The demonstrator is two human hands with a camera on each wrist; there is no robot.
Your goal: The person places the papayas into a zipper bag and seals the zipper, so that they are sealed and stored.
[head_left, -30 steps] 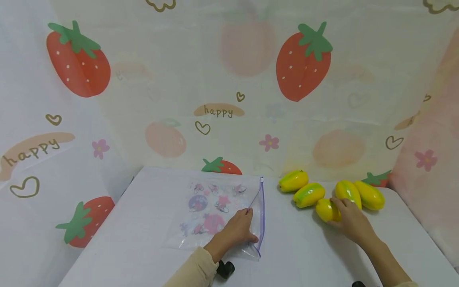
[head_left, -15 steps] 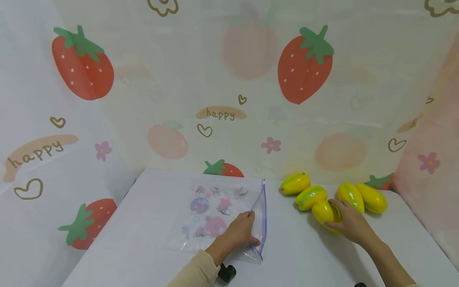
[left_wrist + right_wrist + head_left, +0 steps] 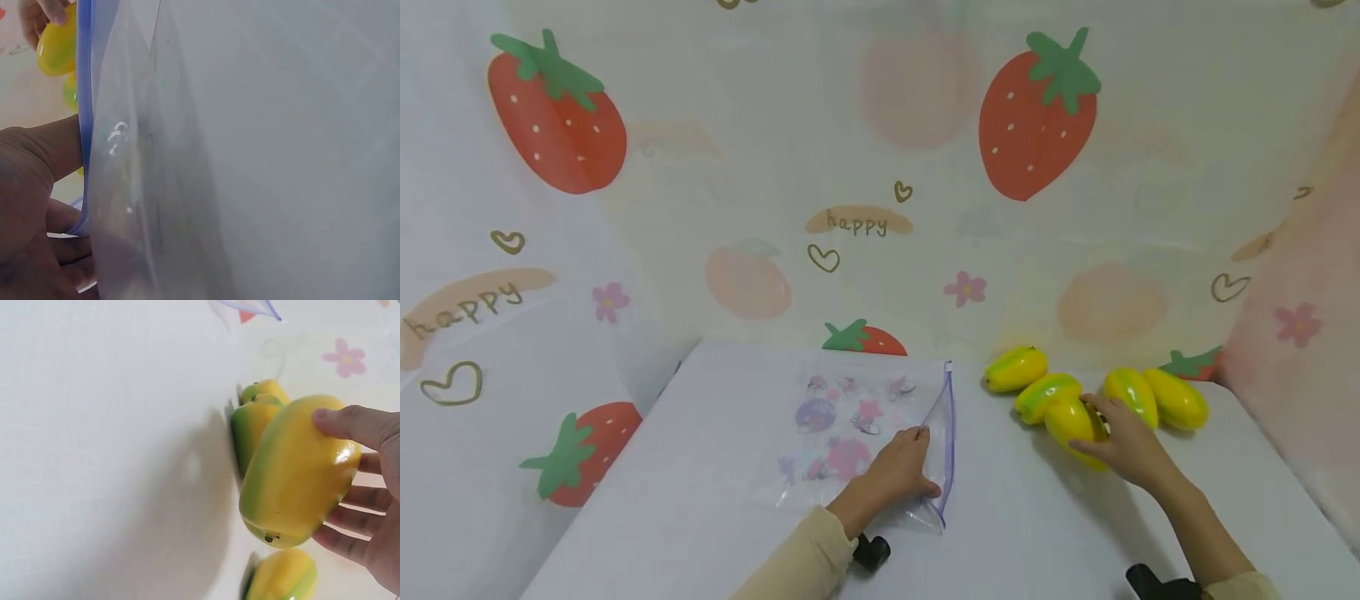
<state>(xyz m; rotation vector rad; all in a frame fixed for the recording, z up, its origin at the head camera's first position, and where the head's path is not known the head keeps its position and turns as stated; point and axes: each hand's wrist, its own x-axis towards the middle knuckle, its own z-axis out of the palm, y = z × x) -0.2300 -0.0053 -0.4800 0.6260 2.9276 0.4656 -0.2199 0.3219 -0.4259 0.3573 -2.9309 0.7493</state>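
Observation:
A clear plastic zip bag (image 3: 805,479) with pink and purple prints and a purple zip edge lies flat on the white table. My left hand (image 3: 895,475) grips the bag near its zip edge, pulling up a fold there. In the left wrist view, the thumb and fingers pass behind the blue-purple edge, so their tips are partly hidden. My right hand (image 3: 1123,442) holds a yellow-green mango (image 3: 300,472) between thumb and fingers, off the table by its shadow. Behind it lie two more mangoes, one of them this mango (image 3: 1017,369). Another pair, including this mango (image 3: 1176,400), lies to the right.
A printed cloth (image 3: 865,275) with strawberries and hearts forms the back wall, with side walls left and right. White tabletop (image 3: 1000,525) lies between bag and mangoes. Black wrist devices show by both sleeves, such as the right wrist device (image 3: 1161,583).
My right hand has drawn the held mango up and leftward, away from the right-hand pair. My left hand keeps its grip on the bag. The head view has tilted slightly.

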